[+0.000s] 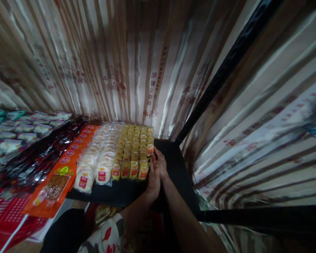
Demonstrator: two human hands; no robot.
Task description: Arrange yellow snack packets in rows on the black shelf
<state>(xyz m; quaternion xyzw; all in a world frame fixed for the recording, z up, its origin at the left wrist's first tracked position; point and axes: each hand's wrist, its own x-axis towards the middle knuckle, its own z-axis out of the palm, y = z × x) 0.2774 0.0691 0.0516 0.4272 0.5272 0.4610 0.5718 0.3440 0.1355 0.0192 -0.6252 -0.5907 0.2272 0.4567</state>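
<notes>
Both my hands meet at the right edge of rows of small yellow snack packets [135,149] on a black shelf [173,165]. My left hand [153,180] lies flat with its fingers stretched along the side of the yellow rows. My right hand [160,162] rests just beyond it, fingers extended against the same edge of the packets. Neither hand visibly grips a packet. To the left of the yellow rows lie rows of white round cakes in clear wrappers [100,158].
Orange flat packets [65,165] overlap in a line left of the white cakes, then dark red shiny packs [37,158] and teal and white packets [13,130] farther left. A striped curtain [137,63] hangs behind. A black pole [226,66] slants up at the right.
</notes>
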